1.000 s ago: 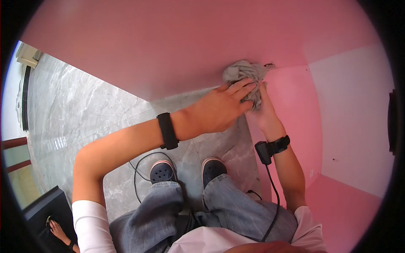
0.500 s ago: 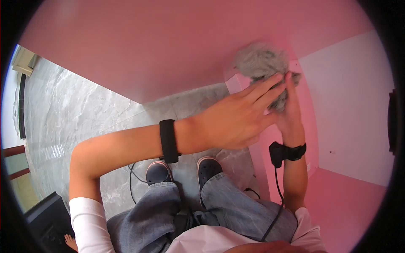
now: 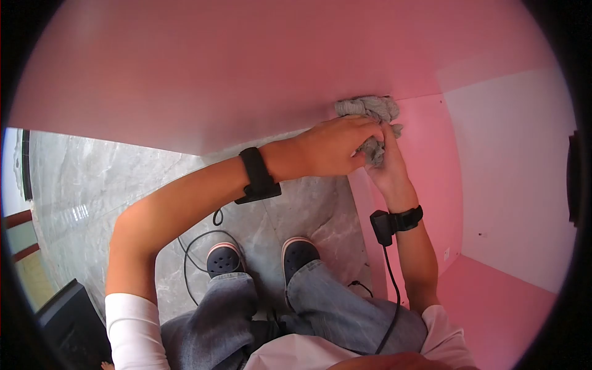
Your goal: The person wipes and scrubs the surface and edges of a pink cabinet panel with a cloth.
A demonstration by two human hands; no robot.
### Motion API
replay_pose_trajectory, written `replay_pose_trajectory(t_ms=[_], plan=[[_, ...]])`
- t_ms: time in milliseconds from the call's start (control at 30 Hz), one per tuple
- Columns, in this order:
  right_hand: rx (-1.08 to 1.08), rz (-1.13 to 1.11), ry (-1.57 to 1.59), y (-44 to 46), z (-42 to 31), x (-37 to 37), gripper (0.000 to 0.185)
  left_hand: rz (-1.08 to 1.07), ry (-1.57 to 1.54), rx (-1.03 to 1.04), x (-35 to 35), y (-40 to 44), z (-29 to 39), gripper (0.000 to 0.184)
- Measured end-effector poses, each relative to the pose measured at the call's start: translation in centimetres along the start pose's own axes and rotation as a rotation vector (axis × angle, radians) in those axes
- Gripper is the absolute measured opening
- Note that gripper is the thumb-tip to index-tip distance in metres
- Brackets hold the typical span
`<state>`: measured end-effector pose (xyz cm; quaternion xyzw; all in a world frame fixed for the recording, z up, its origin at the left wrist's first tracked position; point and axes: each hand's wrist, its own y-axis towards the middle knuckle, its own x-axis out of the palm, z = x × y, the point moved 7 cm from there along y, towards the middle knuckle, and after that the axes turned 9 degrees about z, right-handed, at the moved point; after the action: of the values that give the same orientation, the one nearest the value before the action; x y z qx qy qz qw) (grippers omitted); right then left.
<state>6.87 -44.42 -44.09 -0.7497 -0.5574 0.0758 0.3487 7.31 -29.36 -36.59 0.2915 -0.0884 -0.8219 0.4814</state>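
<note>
A crumpled grey cloth [image 3: 372, 151] is bunched between my two hands, with a thicker fold of it showing beyond my knuckles against the pink panel. My left hand [image 3: 336, 145] reaches across from the left, its fingers curled over the cloth. From below, my right hand [image 3: 388, 171] closes on the same cloth, palm partly showing; some of its fingers are hidden behind the cloth and my left hand. Both hands are close together at the inner corner of the pink panels.
A large pink panel [image 3: 246, 68] rises ahead, joining a pink side panel [image 3: 425, 148] and a white wall [image 3: 518, 166] on the right. Below are grey marbled floor [image 3: 117, 179], my clogs [image 3: 300, 254] and a loose black cable [image 3: 187, 265]. A dark box-like object [image 3: 74, 320] stands lower left.
Both hands and the cloth have moved slightly left and nearer each other. My left fingers, stretched out before, now curl around the cloth, which looks more bunched up.
</note>
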Motion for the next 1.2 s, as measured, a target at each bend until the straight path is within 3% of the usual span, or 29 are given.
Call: replay_pose_trajectory(t_ms=[133,200,367,433,533,633,700,767,867,933,967,1033,1067,1133,1200], plan=[[-0.007,0.075,-0.011,0.7,0.6,-1.2,0.039,0.017,-0.109,-0.085,0.8,-0.2,-1.6,0.039],[0.027,-0.115,0.000,0.5,1.1,-1.2,0.043,0.074,-0.088,-0.049,1.5,-1.3,-1.5,0.037],[0.153,-0.251,0.046,-1.6,2.5,-1.3,0.055,0.113,0.042,-0.012,1.8,-4.8,0.3,0.037],[0.196,-0.296,0.041,-2.2,2.6,-0.7,0.058,0.123,0.226,0.117,2.2,-5.9,1.7,0.040],[0.087,-0.303,0.027,-5.5,0.8,2.5,0.058,0.115,0.339,0.285,1.1,-7.6,7.2,0.041],[-0.063,-0.333,0.204,-6.8,-2.0,6.0,0.055,-0.052,0.288,0.247,1.3,-8.4,10.0,0.040],[-0.258,-0.368,-0.012,-8.2,-3.9,8.7,0.051,-0.058,0.296,0.202,0.5,-8.0,9.7,0.039],[-0.237,-0.355,0.044,-7.8,-3.3,9.8,0.051,-0.058,0.301,0.162,-0.4,-7.5,9.1,0.038],[-0.177,-0.300,0.070,-5.2,-1.5,8.7,0.051,0.119,0.335,0.250,-3.1,-8.4,8.2,0.037],[-0.157,-0.258,0.056,-4.1,-0.6,7.0,0.051,0.058,0.106,-0.004,-3.8,-9.2,6.3,0.027],[-0.127,-0.271,0.062,-3.8,-0.1,6.6,0.051,0.053,0.108,-0.006,-4.0,-10.1,5.2,0.027],[-0.089,-0.291,0.072,-3.6,0.3,6.6,0.051,0.112,-0.432,-0.586,-3.9,-12.9,-0.6,0.036],[-0.058,-0.288,0.073,-3.9,0.4,6.8,0.050,0.116,-0.426,-0.594,-4.3,-13.1,-0.5,0.036],[-0.013,-0.308,0.079,-4.6,0.9,6.8,0.049,0.333,-0.464,-0.789,-6.1,-14.6,-1.3,0.053],[-0.028,-0.381,-0.105,-5.0,1.6,7.2,0.049,0.379,-0.564,-0.844,-7.2,-14.6,-0.2,0.062]])
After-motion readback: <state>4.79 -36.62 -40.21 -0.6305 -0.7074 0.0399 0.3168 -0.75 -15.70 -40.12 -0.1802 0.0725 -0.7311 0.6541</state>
